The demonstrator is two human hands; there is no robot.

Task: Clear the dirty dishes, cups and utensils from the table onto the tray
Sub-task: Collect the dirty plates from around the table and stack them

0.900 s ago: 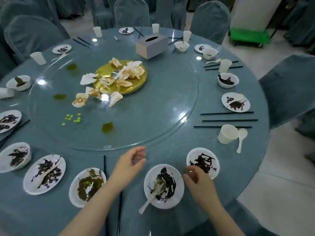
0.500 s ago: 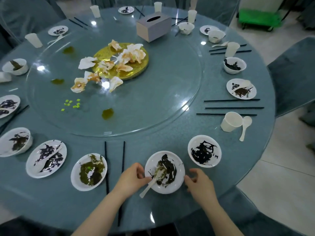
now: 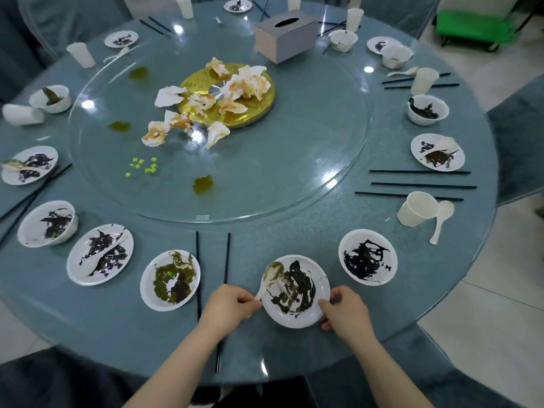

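You are gripping the plate [image 3: 295, 291] at the table's [image 3: 338, 210] near edge, left hand [image 3: 228, 303] pinching its rim beside the spoon [image 3: 269, 279], right hand [image 3: 346, 310] curling round the opposite rim. Be lifting it level so the spoon is not sliding off. No tray is showing anywhere; fingertips under the plate are hidden.

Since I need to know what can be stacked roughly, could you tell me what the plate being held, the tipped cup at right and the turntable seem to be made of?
Plate: matte white, thin rim, probably disposable plastic or foam, though ceramic is not excluded.
Cup: matte white, thin-walled, handleless, likely paper or plastic.
Turntable: clear, glossy, with sharp light reflections, apparently glass.
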